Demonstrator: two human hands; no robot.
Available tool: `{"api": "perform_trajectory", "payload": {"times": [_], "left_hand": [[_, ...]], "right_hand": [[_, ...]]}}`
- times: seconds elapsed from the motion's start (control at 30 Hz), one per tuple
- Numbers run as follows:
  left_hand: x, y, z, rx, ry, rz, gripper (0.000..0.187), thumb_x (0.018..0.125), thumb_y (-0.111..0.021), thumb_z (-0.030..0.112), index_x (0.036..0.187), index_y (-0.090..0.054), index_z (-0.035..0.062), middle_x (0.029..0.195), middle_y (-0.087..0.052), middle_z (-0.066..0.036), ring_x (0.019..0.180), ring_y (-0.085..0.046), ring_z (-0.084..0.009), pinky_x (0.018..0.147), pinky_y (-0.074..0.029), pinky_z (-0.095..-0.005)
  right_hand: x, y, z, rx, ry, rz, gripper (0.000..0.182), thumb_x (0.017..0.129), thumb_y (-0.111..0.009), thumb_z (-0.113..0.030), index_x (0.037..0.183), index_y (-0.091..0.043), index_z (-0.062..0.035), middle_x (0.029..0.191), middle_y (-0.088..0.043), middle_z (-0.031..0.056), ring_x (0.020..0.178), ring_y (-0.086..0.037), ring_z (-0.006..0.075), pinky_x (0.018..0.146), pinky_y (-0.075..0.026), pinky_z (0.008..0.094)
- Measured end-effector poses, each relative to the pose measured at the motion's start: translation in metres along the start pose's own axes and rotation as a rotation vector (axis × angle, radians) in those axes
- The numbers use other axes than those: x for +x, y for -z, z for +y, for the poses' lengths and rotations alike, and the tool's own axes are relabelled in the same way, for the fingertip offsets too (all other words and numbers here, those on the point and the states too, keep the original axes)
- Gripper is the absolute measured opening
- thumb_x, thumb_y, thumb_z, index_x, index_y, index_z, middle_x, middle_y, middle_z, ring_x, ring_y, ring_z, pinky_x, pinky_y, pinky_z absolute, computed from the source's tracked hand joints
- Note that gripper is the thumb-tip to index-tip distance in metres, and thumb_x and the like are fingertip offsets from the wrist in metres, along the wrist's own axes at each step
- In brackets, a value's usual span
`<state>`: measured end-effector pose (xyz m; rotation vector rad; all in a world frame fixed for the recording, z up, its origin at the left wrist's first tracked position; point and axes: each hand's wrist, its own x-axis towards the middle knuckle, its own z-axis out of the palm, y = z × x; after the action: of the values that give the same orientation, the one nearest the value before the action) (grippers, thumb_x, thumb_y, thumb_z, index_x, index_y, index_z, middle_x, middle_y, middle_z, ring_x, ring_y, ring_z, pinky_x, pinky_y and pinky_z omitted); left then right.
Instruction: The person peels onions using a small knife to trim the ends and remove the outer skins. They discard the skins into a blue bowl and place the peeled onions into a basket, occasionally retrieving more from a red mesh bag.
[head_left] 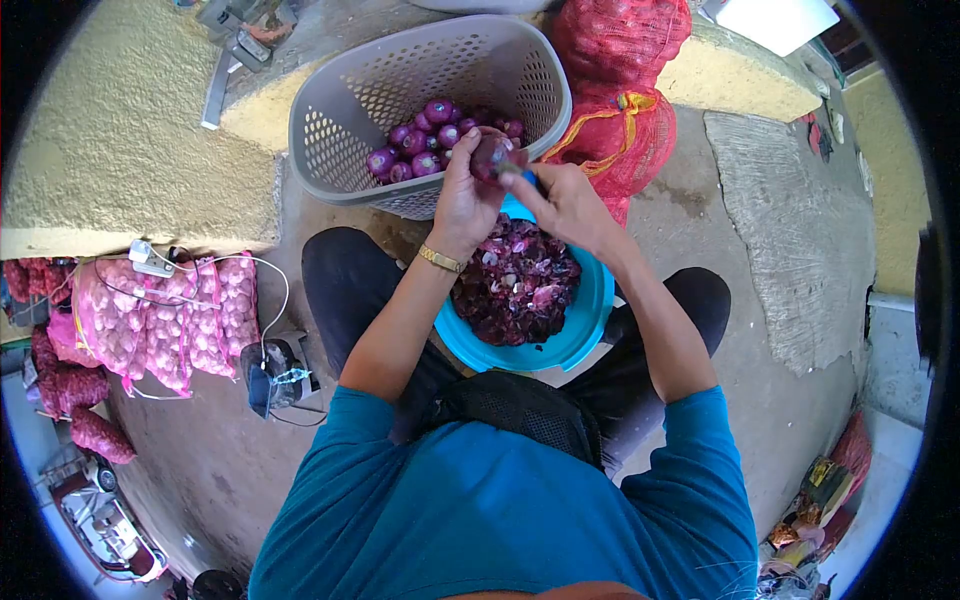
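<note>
While the left hand [465, 200] grips an onion [494, 155] above the blue tub [580, 330] of peels, the right hand [565, 200] pinches a small knife [525, 178] against it, just near of the grey basket [350, 110] holding peeled onions [425, 145], red sacks [615, 90] at right.

Bright, even daylight, soft shadows; strong fisheye bending and dark vignetted corners.

The person wears a teal short-sleeved shirt [500, 510] and dark trousers [350, 290]. A black mesh pouch [525, 410] sits just below the shirt's neckline at the waist. A gold bracelet [441, 259] circles the left wrist, above the shirt sleeve.
</note>
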<state>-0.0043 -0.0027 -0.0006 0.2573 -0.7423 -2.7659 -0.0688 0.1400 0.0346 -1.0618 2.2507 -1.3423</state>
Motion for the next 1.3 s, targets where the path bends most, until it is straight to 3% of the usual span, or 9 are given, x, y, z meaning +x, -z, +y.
{"api": "perform_trajectory", "payload": {"times": [0.1,0.2,0.27,0.37,0.73,0.83,1.0,1.1,1.3], "left_hand": [[-0.002,-0.003,0.005,-0.072,-0.002,0.064,0.025,0.096,-0.054,0.030,0.103,-0.060,0.0067,0.097,-0.066,-0.007,0.097,-0.062,-0.0196,0.092,-0.050,-0.0363],[-0.003,0.002,0.008,-0.098,0.004,0.002,0.024,0.096,-0.053,0.027,0.105,-0.060,0.0062,0.104,-0.065,-0.008,0.102,-0.062,-0.0243,0.094,-0.049,-0.0393],[-0.002,0.001,0.006,-0.185,-0.025,0.008,0.025,0.096,-0.053,0.027,0.106,-0.060,0.0050,0.105,-0.065,-0.008,0.103,-0.061,-0.0239,0.094,-0.049,-0.0394],[-0.005,-0.008,0.007,-0.010,-0.026,-0.014,0.023,0.095,-0.053,0.026,0.106,-0.058,0.0069,0.104,-0.064,-0.006,0.101,-0.061,-0.0193,0.092,-0.050,-0.0373],[-0.004,-0.005,0.002,0.073,-0.099,-0.027,0.022,0.096,-0.054,0.023,0.109,-0.058,0.0054,0.106,-0.063,-0.005,0.100,-0.060,-0.0173,0.092,-0.048,-0.0347],[-0.002,-0.006,0.001,0.136,-0.143,-0.013,0.019,0.096,-0.054,0.021,0.108,-0.056,0.0064,0.104,-0.062,-0.005,0.099,-0.060,-0.0167,0.091,-0.049,-0.0341],[-0.003,-0.012,0.004,0.233,-0.197,0.005,0.015,0.097,-0.054,0.020,0.108,-0.053,0.0100,0.102,-0.059,-0.002,0.094,-0.059,-0.0102,0.083,-0.052,-0.0285],[-0.005,-0.016,0.006,0.241,-0.200,0.000,0.015,0.098,-0.054,0.020,0.109,-0.052,0.0100,0.102,-0.059,-0.002,0.095,-0.059,-0.0104,0.083,-0.052,-0.0288],[-0.004,-0.012,0.003,0.238,-0.206,0.046,0.014,0.098,-0.054,0.021,0.106,-0.053,0.0096,0.101,-0.059,-0.002,0.093,-0.060,-0.0104,0.082,-0.052,-0.0294]], "right_hand": [[-0.005,0.003,-0.001,-0.082,0.151,-0.116,0.043,0.092,-0.060,-0.038,0.080,-0.063,0.0033,0.057,-0.052,0.0206,0.050,-0.055,0.0274,0.051,-0.042,0.0411],[-0.004,0.002,0.004,0.000,0.135,0.070,0.043,0.092,-0.061,-0.039,0.083,-0.062,0.0023,0.058,-0.054,0.0201,0.051,-0.057,0.0300,0.051,-0.043,0.0412],[0.002,0.003,0.002,0.024,0.013,0.171,0.043,0.091,-0.061,-0.042,0.087,-0.062,0.0016,0.059,-0.055,0.0201,0.052,-0.056,0.0317,0.052,-0.044,0.0411],[0.005,0.000,0.010,-0.014,0.016,0.150,0.046,0.091,-0.060,-0.044,0.084,-0.060,0.0015,0.061,-0.056,0.0207,0.054,-0.058,0.0346,0.053,-0.044,0.0435],[0.004,0.000,0.009,-0.104,0.005,0.115,0.048,0.091,-0.057,-0.047,0.085,-0.062,0.0003,0.062,-0.057,0.0242,0.060,-0.060,0.0410,0.054,-0.044,0.0478],[0.005,-0.003,0.013,-0.085,0.003,0.103,0.047,0.092,-0.056,-0.045,0.085,-0.063,0.0008,0.062,-0.057,0.0243,0.059,-0.060,0.0400,0.054,-0.044,0.0472],[0.006,-0.006,0.010,0.076,-0.081,0.097,0.050,0.094,-0.056,-0.044,0.078,-0.062,0.0034,0.054,-0.050,0.0175,0.048,-0.049,0.0211,0.050,-0.039,0.0405],[0.006,-0.005,0.008,0.091,-0.097,0.089,0.052,0.094,-0.056,-0.042,0.073,-0.062,0.0044,0.050,-0.046,0.0158,0.047,-0.044,0.0168,0.048,-0.038,0.0390],[0.009,-0.006,0.013,0.012,-0.062,0.116,0.051,0.091,-0.061,-0.039,0.065,-0.058,0.0040,0.049,-0.046,0.0179,0.043,-0.045,0.0204,0.046,-0.037,0.0413]]}}
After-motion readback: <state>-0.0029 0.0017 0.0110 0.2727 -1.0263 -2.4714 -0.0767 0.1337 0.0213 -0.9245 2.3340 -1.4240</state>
